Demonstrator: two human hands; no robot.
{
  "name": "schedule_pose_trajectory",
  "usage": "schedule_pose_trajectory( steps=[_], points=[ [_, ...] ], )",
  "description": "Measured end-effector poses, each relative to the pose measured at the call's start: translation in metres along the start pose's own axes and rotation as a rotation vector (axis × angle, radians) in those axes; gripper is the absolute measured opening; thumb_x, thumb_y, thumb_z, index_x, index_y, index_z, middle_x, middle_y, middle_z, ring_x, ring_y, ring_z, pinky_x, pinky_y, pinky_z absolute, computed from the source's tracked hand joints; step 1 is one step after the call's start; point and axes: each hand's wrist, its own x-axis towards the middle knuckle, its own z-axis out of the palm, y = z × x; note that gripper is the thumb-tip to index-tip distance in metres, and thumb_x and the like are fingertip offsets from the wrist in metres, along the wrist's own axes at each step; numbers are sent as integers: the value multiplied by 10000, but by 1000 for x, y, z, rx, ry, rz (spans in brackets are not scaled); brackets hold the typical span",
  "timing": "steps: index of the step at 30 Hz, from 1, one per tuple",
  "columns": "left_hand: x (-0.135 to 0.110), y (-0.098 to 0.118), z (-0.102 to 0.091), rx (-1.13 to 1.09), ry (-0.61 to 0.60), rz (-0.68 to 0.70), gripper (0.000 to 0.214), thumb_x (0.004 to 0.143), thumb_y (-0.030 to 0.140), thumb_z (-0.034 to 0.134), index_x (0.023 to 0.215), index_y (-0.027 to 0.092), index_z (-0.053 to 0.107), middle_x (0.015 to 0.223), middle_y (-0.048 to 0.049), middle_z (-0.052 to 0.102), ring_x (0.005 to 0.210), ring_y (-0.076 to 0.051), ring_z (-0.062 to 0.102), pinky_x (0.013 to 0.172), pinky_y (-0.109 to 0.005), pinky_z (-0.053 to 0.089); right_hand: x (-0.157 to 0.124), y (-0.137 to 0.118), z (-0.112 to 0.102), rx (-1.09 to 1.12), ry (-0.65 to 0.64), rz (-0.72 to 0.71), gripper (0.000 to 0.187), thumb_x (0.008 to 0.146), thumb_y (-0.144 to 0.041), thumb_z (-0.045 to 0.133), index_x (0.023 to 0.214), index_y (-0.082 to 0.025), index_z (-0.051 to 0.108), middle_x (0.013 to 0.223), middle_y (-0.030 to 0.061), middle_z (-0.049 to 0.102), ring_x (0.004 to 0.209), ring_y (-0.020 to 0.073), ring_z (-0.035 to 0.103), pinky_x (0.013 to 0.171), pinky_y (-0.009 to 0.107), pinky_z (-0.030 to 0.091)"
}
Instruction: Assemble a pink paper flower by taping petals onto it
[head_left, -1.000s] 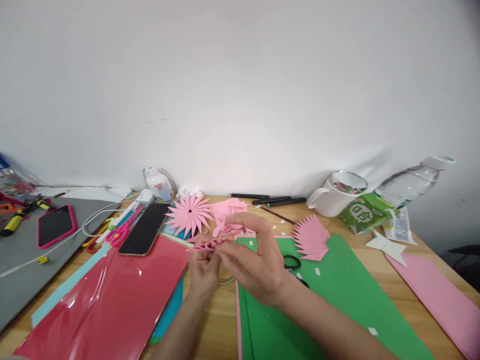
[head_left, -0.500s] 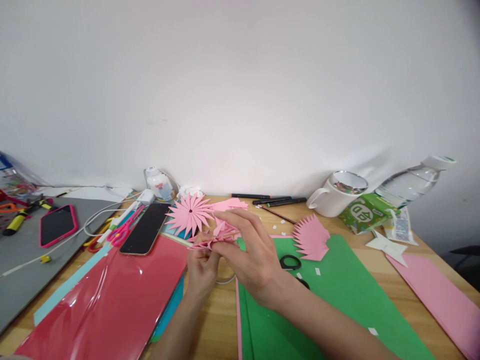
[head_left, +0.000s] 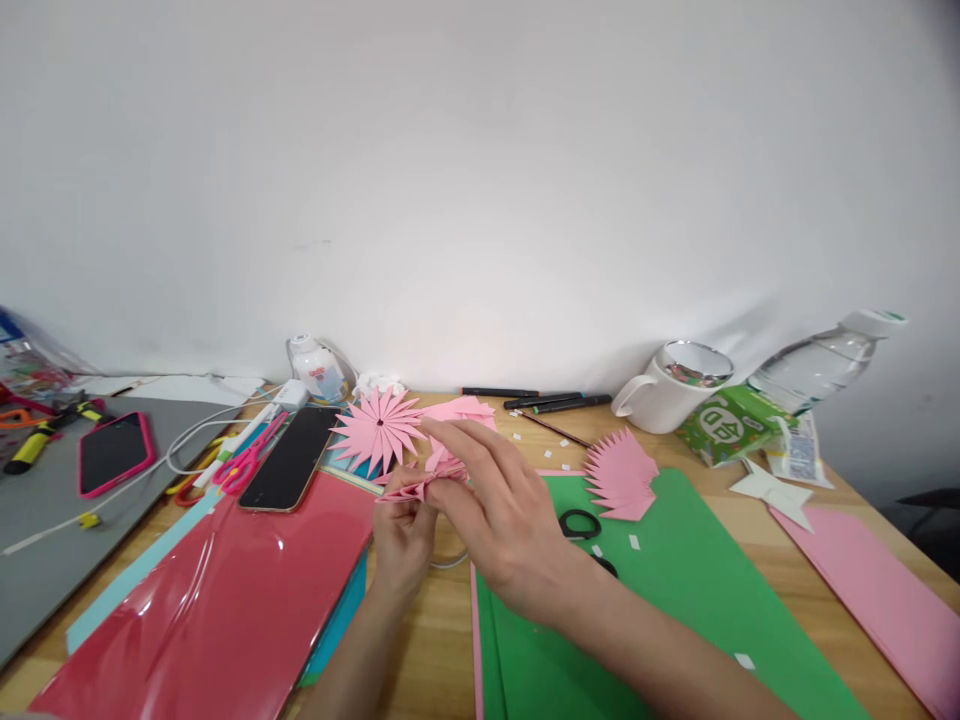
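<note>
Both hands meet over the middle of the wooden desk (head_left: pixel 442 650). My left hand (head_left: pixel 401 540) pinches a folded pink paper piece (head_left: pixel 409 487) from below. My right hand (head_left: pixel 502 510) reaches across from the right and its fingertips press on the same pink piece, the other fingers stretched out over it. Behind them lie a finished pink paper flower (head_left: pixel 379 428) and more pink folded bits (head_left: pixel 457 410). A fan of pink pointed petals (head_left: pixel 621 475) rests on the green sheet (head_left: pixel 675 590).
Red glossy paper (head_left: pixel 217 600) lies at the left, with a black phone (head_left: pixel 292 455), pink scissors (head_left: pixel 247 458) and a pink-cased phone (head_left: pixel 112 450). Black scissor handles (head_left: pixel 580 523), markers (head_left: pixel 555 402), a white mug (head_left: pixel 671 385), a green packet (head_left: pixel 727 425), a water bottle (head_left: pixel 825 365) and pink paper (head_left: pixel 877 590) lie right.
My right hand has slid slightly left and lower over the pink piece, its fingers stretching out more. My left hand keeps its pinch in nearly the same place.
</note>
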Motion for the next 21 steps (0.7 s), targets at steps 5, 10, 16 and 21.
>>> schedule_pose_trajectory(
  steps=[5, 10, 16, 21],
  points=[
    [-2, -9, -5, 51, 50, 54, 113, 662, 171, 670, 634, 174, 561, 677, 11, 545, 614, -121, 531, 544, -221, 467, -2, -3, 4, 43, 26, 15, 161, 860, -67, 448, 792, -129, 580, 1293, 185, 513, 1219, 278, 431, 987, 452, 434],
    [-3, -11, -7, 40, 72, 120, 90, 660, 178, 687, 681, 190, 600, 700, 12, 560, 653, -140, 555, 625, -257, 493, -4, -8, 8, 91, 60, 65, 144, 844, -54, 444, 830, -155, 546, 1299, 181, 492, 1231, 269, 417, 947, 474, 459],
    [-4, -8, -7, 86, 63, 199, 34, 721, 223, 649, 728, 190, 644, 683, -4, 579, 635, -146, 581, 583, -254, 498, -6, -13, 14, 160, 148, 135, 113, 820, -44, 483, 828, -128, 558, 1236, 218, 510, 1155, 268, 487, 901, 439, 490],
    [-2, -13, -10, 88, 90, 188, 84, 705, 237, 674, 733, 179, 620, 718, -9, 600, 657, -149, 592, 626, -274, 522, -11, -12, 17, 305, 66, 175, 151, 889, -88, 430, 919, -148, 565, 1298, 202, 464, 1134, 239, 522, 856, 390, 525]
  ],
)
